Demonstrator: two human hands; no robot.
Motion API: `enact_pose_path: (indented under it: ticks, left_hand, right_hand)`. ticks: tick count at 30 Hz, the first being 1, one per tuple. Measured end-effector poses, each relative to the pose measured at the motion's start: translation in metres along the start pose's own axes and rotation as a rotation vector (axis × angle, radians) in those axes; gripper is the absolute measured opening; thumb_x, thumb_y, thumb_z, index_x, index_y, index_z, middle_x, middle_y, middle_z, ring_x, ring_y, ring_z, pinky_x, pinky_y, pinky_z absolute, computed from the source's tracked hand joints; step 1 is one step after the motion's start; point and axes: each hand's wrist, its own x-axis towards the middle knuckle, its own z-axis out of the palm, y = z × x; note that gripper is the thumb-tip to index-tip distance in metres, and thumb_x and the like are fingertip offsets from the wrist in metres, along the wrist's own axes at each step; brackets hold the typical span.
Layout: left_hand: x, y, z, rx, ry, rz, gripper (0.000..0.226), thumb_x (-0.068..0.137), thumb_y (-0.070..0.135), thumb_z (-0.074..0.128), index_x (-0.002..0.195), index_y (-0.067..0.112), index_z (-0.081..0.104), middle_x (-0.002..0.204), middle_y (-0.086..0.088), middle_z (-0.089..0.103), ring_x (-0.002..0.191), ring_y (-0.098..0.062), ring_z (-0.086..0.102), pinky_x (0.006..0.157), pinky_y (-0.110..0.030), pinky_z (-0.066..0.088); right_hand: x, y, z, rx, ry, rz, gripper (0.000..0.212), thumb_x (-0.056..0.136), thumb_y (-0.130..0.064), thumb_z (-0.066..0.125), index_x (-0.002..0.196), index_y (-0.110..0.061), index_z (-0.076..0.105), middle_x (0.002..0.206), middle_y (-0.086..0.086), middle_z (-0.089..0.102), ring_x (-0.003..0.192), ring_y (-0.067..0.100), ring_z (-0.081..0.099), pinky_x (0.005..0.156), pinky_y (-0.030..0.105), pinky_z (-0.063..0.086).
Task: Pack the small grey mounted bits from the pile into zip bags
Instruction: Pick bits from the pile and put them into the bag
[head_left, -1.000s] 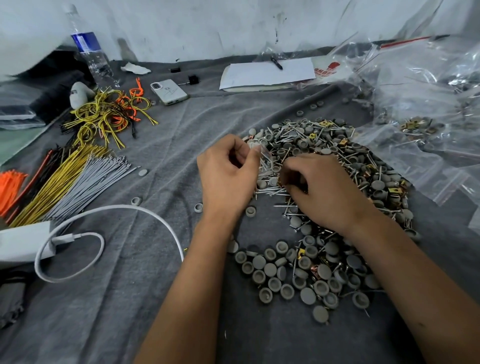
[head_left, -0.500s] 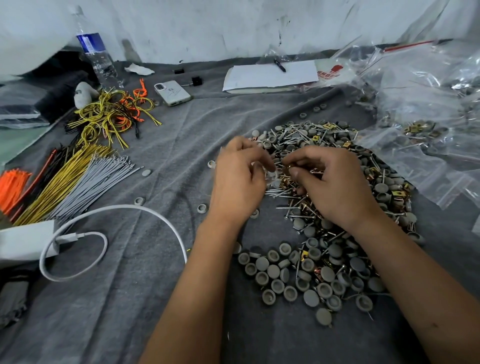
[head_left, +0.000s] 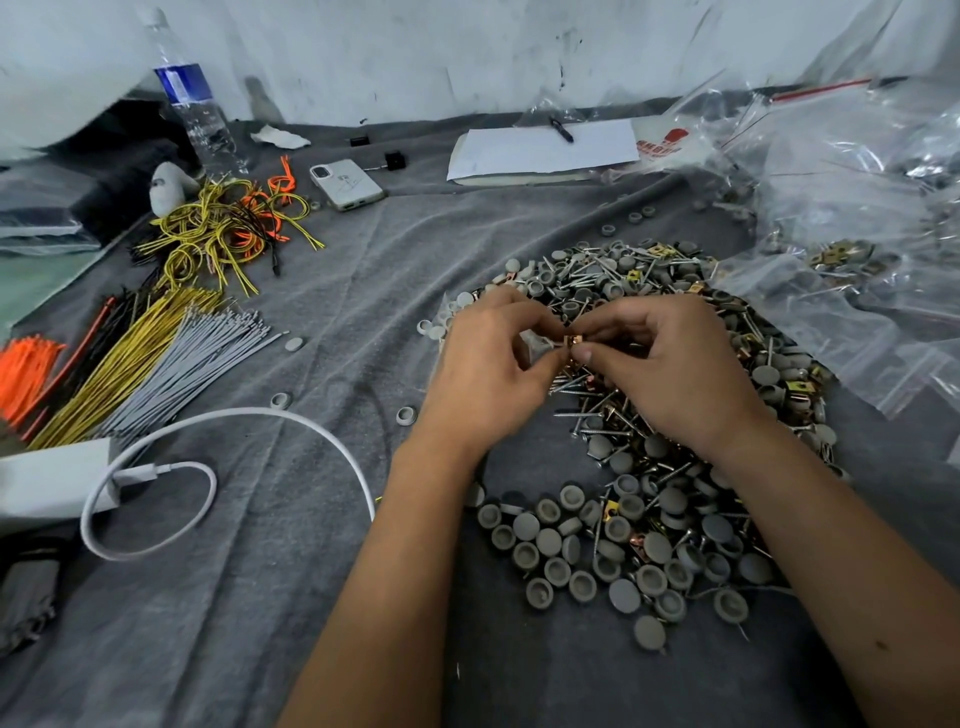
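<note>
Pinching a small brass-coloured clip (head_left: 573, 341) between them, the left hand (head_left: 488, 374) and the right hand (head_left: 670, 374) meet fingertip to fingertip just above the near edge of the pile (head_left: 649, 415). In the single head view, the left fingers (head_left: 545, 358) are pressed together on the clip and on what looks like a small clear zip bag (head_left: 535, 343) tucked in the palm; the right thumb and forefinger close on the clip from the other side.

Under and beyond the fingers lie the grey caps (head_left: 550, 540), mixed with thin screws (head_left: 582, 384) and more clips, on the grey cloth (head_left: 311, 519) covering the bench. More bags (head_left: 857, 208), some already filled, lie well off to the right of the right hand.

Each piece is likely light and stiff. The caps look smooth and apt to roll, so gripping across the rim suits them; screws are best taken by the shank, away from the sharp tip. The bag is limp and probably slippery, so its mouth needs holding open.
</note>
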Motion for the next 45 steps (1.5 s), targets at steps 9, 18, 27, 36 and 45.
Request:
enact_pose_path:
  ticks: [9,18,27,36,45]
  left_hand:
    - [0.001,-0.001,0.001,-0.016,-0.004,0.012,0.007,0.086,0.019,0.084,0.092,0.017,0.08,0.098,0.003,0.066,0.068,-0.004,0.059,0.064,-0.006,0.038]
    - [0.001,0.0,0.003,-0.031,-0.009,0.009,0.006,0.086,0.018,0.082,0.092,0.018,0.079,0.093,0.004,0.067,0.069,-0.007,0.062,0.063,-0.011,0.041]
    - [0.001,-0.001,0.002,-0.045,0.021,0.025,0.007,0.088,0.009,0.077,0.09,0.014,0.08,0.092,0.003,0.068,0.075,-0.01,0.063,0.07,-0.026,0.049]
    - [0.0,0.001,0.003,-0.095,0.095,-0.027,0.018,0.079,0.002,0.075,0.09,0.015,0.078,0.096,0.005,0.068,0.064,-0.01,0.064,0.063,-0.014,0.047]
    - [-0.004,0.002,0.001,0.008,0.09,-0.166,0.041,0.07,0.029,0.078,0.107,0.033,0.06,0.112,0.008,0.052,0.1,-0.015,0.057,0.083,-0.043,0.058]
  right_hand:
    - [0.0,0.001,0.002,0.096,0.04,0.054,0.023,0.09,-0.006,0.077,0.109,-0.019,0.078,0.092,-0.008,0.075,0.082,0.003,0.073,0.072,0.022,0.06]
    - [0.0,0.0,0.003,0.101,0.026,0.038,0.027,0.09,-0.004,0.074,0.103,-0.027,0.078,0.092,-0.009,0.076,0.082,0.006,0.072,0.074,0.025,0.059]
    - [-0.002,-0.001,0.006,0.164,0.015,0.048,0.03,0.092,0.006,0.069,0.103,-0.02,0.077,0.099,-0.005,0.075,0.074,0.012,0.075,0.059,0.027,0.061]
    - [-0.001,0.0,0.005,0.135,0.044,0.041,0.021,0.088,0.0,0.075,0.096,-0.019,0.074,0.087,-0.006,0.075,0.08,0.01,0.074,0.07,0.025,0.06]
    - [0.001,-0.002,-0.018,-0.466,-0.232,-0.107,0.007,0.083,-0.03,0.083,0.088,-0.032,0.078,0.079,-0.025,0.061,0.079,-0.006,0.058,0.067,0.011,0.035]
